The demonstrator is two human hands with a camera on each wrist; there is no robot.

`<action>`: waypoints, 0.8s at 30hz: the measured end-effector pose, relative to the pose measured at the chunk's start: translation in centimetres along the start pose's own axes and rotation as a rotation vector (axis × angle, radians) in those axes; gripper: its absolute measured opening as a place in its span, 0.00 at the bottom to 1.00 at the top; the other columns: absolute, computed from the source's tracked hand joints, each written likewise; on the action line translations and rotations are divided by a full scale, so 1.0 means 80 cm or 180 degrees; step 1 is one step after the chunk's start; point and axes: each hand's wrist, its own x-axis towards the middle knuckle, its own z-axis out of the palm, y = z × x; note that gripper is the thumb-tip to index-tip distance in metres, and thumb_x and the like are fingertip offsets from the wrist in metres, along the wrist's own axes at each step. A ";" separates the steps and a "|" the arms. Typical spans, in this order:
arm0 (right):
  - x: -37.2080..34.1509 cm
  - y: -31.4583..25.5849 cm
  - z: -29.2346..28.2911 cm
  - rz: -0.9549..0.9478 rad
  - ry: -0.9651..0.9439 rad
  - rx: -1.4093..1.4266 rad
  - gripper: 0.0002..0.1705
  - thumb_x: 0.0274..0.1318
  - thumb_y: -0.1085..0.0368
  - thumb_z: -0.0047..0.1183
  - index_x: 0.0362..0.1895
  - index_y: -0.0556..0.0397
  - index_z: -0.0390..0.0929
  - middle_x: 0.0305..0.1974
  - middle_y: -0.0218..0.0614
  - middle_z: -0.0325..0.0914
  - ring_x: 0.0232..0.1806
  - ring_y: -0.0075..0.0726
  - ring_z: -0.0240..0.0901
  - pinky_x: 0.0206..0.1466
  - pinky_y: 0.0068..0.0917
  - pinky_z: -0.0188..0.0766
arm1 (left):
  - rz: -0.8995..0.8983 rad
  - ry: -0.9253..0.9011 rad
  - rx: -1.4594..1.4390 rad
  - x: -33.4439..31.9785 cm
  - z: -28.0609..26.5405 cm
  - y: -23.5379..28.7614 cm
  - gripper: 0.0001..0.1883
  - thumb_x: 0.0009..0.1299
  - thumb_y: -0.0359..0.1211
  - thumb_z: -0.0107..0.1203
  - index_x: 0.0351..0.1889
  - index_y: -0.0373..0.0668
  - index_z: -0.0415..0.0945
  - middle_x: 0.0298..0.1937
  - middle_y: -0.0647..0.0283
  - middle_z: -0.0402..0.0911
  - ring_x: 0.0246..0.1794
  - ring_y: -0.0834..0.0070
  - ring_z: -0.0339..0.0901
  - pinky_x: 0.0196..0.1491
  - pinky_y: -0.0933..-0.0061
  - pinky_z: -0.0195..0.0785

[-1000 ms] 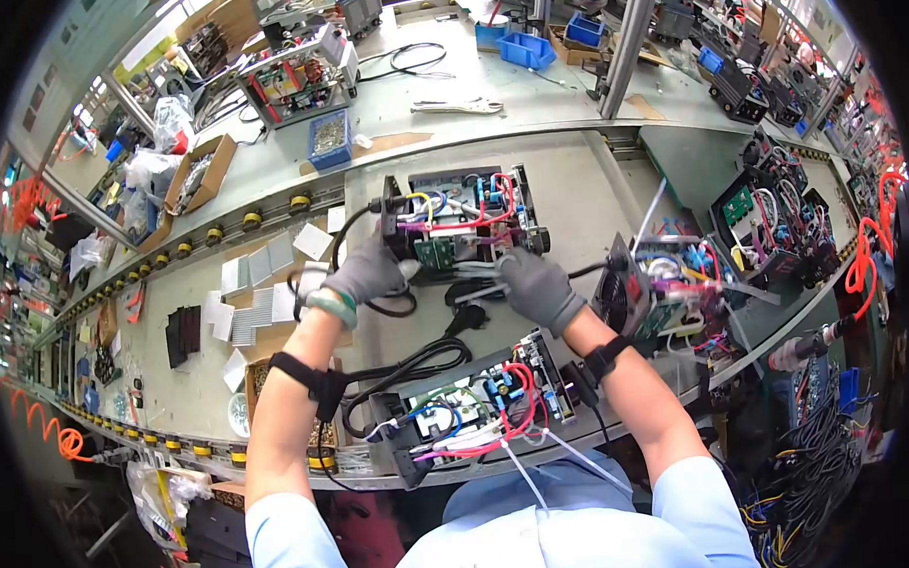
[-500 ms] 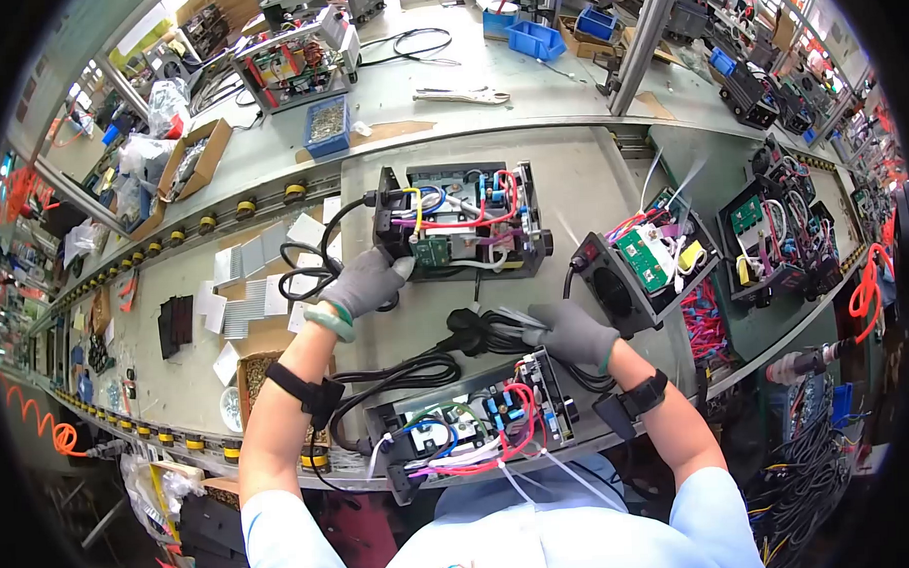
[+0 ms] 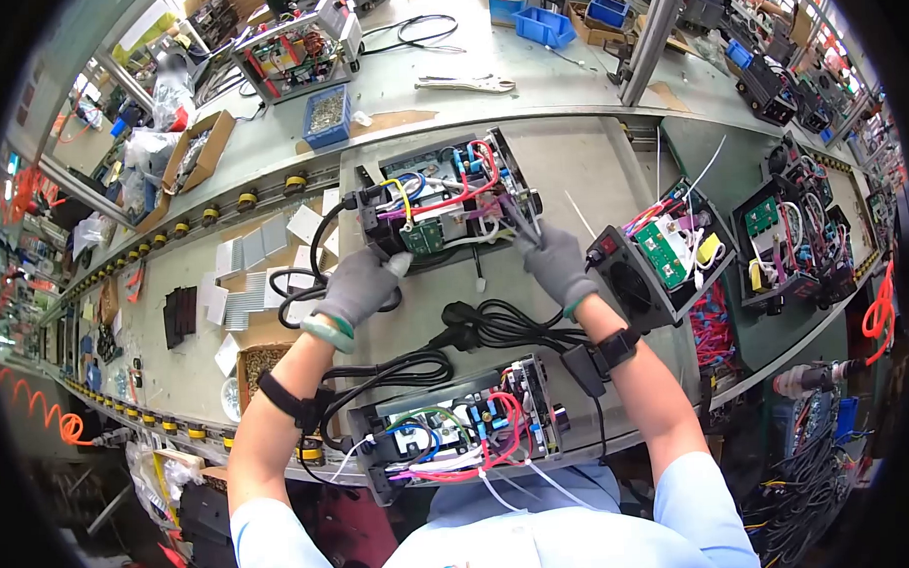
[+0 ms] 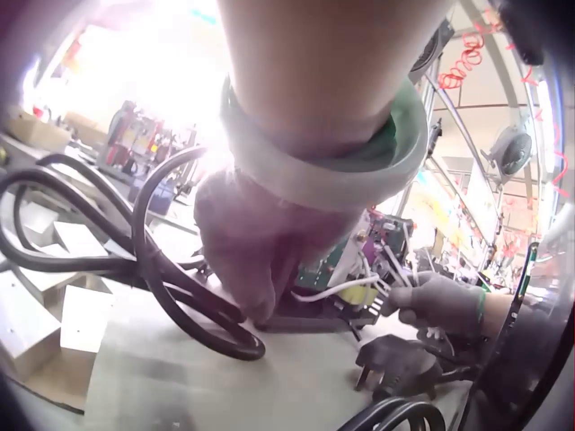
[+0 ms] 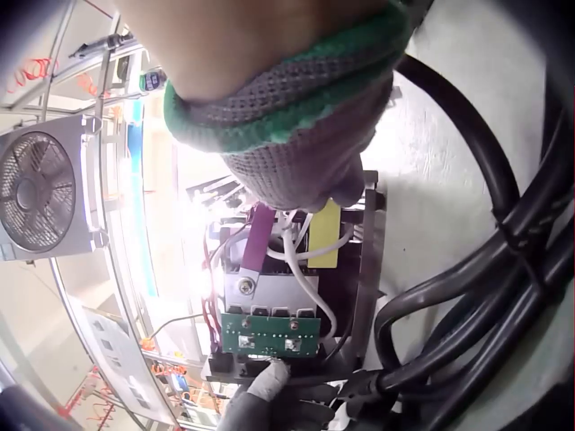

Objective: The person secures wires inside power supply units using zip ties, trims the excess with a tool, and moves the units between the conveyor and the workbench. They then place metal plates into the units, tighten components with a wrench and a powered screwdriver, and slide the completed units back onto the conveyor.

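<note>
An open black electronics chassis (image 3: 434, 217) with red, blue and yellow wires stands turned at an angle before me. My left hand (image 3: 359, 285), in a grey glove, grips its near left corner, the thumb beside a green circuit board (image 5: 269, 334). Several thin pale strips, which look like cable ties (image 3: 517, 222), are pinched in my gloved right hand (image 3: 559, 265) at the near right end of the chassis. In the right wrist view the fingers hide their own tips, above a yellow piece (image 5: 324, 235). A black power cable (image 3: 318, 234) loops from the left end.
A second wired chassis (image 3: 459, 424) lies at the near edge, with coiled black cable and a plug (image 3: 461, 322) behind it. To the right stands a chassis with a fan (image 3: 630, 278). White plates and a box of small parts (image 3: 260, 376) are at the left.
My right hand went down towards the coiled cable, then came back up to the chassis with the pale strips. The chassis has tilted, its right end farther away. The fan chassis at right now stands upright.
</note>
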 end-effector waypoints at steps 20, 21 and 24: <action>-0.022 -0.031 0.063 0.0799 -0.1120 0.2294 0.17 0.63 0.56 0.57 0.44 0.58 0.81 0.27 0.29 0.77 0.25 0.26 0.70 0.30 0.31 0.68 | 0.0821 0.0166 0.0433 0.003 0.088 0.024 0.19 0.74 0.46 0.48 0.52 0.42 0.75 0.32 0.47 0.83 0.37 0.53 0.84 0.38 0.54 0.75; -0.019 -0.034 0.060 0.1073 -0.1267 0.2477 0.16 0.63 0.58 0.57 0.45 0.58 0.80 0.28 0.29 0.78 0.25 0.25 0.70 0.30 0.29 0.68 | 0.1121 0.0309 -0.0358 0.011 0.097 0.017 0.22 0.76 0.48 0.46 0.55 0.41 0.74 0.36 0.48 0.84 0.38 0.59 0.84 0.37 0.59 0.75; -0.015 -0.038 0.062 0.1310 -0.1504 0.2675 0.14 0.64 0.61 0.56 0.45 0.59 0.80 0.29 0.30 0.78 0.26 0.23 0.70 0.29 0.26 0.67 | -0.1106 -0.0919 -0.2825 0.017 0.081 0.037 0.22 0.75 0.45 0.51 0.55 0.37 0.75 0.43 0.53 0.83 0.40 0.64 0.83 0.41 0.64 0.75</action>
